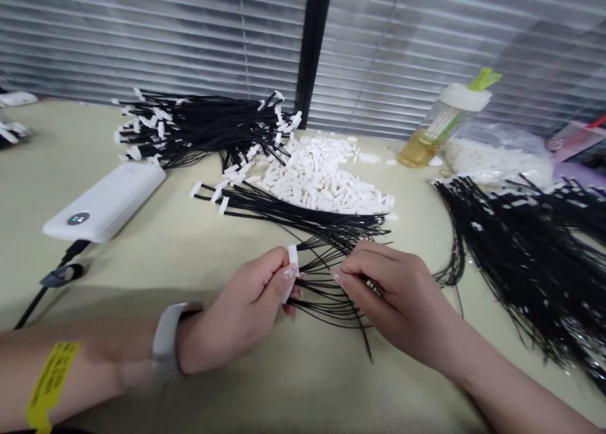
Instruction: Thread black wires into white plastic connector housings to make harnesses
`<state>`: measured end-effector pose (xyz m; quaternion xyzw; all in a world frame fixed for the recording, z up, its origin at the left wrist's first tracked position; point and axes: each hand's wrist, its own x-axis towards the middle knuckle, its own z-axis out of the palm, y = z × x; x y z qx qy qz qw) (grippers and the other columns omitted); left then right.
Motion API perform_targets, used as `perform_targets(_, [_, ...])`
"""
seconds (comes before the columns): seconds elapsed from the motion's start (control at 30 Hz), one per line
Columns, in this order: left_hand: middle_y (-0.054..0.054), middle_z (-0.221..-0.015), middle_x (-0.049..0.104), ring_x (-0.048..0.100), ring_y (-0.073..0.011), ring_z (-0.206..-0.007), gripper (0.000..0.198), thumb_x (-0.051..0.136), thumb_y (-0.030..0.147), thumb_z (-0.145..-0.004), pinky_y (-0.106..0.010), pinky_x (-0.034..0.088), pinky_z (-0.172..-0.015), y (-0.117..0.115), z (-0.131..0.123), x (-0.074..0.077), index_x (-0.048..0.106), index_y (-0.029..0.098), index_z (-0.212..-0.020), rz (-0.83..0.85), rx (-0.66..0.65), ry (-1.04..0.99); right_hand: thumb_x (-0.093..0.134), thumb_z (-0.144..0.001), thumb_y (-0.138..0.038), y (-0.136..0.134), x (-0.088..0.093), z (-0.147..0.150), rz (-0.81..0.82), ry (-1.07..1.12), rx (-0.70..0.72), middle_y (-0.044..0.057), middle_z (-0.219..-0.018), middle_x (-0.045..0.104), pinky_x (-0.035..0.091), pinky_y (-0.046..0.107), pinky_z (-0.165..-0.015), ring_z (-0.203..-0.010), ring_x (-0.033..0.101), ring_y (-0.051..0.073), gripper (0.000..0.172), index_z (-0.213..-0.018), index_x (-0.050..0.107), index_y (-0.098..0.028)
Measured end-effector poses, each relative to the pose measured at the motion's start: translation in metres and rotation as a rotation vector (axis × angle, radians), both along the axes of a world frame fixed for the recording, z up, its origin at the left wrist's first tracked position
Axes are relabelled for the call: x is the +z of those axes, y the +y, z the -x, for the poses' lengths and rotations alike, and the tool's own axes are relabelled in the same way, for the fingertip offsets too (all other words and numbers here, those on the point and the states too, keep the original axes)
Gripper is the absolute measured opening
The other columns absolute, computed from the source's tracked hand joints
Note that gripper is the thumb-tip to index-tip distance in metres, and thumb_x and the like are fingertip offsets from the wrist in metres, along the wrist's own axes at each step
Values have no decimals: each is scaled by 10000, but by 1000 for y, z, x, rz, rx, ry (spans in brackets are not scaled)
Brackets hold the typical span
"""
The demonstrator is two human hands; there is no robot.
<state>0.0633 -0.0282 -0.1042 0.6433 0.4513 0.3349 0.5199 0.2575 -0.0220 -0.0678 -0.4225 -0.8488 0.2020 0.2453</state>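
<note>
My left hand (241,314) pinches a long white connector housing (293,255) between thumb and fingers. Several thin black wires (326,302) run from the housing toward the right. My right hand (402,301) is closed in a pinch a short way right of the housing, among the wires. Small metallic ends show inside its curled fingers; exactly which wires it grips is partly hidden. Just beyond both hands lies a bunch of black wires (284,205) with white connectors at its left end. Behind that spreads a heap of small white connector housings (326,175).
A stack of black cables with white ends (203,124) lies at the back. On the left is a white power bank (108,200) with a cable. A bottle (442,124), a plastic bag of white parts (497,156) and loose black wires (525,263) are at right.
</note>
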Motion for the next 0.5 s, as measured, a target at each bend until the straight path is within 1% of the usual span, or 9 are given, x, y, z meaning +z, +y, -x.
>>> perform_targets(0.3, [41, -663, 452, 529, -98, -607, 270, 296, 354, -893, -219, 465, -533, -1, -1, -1, 385, 200, -690, 26, -31, -16, 440, -840, -174, 2, 0, -1, 21, -39, 4, -14, -677, 465, 325, 212, -579, -636, 421, 68, 136, -727, 513, -161])
perform_targets(0.5, [45, -634, 444, 526, -100, -578, 261, 304, 319, -890, -232, 444, -534, 0, -1, 3, 379, 199, -670, 23, -47, 28, 412, -864, -216, 2, 2, 0, 154, 20, 16, -24, -631, 449, 325, 192, -537, -591, 416, 61, 218, -660, 467, -160])
